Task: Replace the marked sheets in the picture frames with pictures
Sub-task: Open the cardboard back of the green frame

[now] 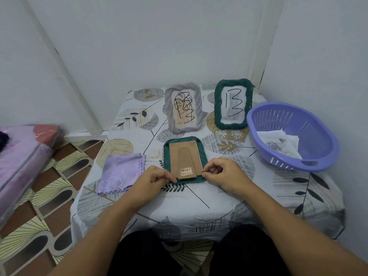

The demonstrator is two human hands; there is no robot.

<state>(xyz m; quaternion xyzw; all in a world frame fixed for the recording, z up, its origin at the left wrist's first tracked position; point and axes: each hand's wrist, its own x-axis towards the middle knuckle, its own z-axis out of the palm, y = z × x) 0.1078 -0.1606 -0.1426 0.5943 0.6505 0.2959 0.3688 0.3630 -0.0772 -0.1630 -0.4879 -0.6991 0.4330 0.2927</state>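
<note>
The person's left hand and right hand each pinched a near corner of the face-down green frame, fingertips curled at the edge of its cardboard backing, which lay flat between the two grips on the tablecloth.

The risk, as it appeared, was the thin brown board bending or tearing at a corner if one side were prised harder than the other, or the folded stand flap creasing. The frame's border looked ropy and twisted, soft enough to slip under pressure.

Beyond the grips stood two upright frames: a grey frame holding a scribbled sheet, and another green frame with a marked sheet. To the right of the right hand, a slotted lilac plastic basket held printed pictures. A scalloped purple cloth lay left of the left hand.
</note>
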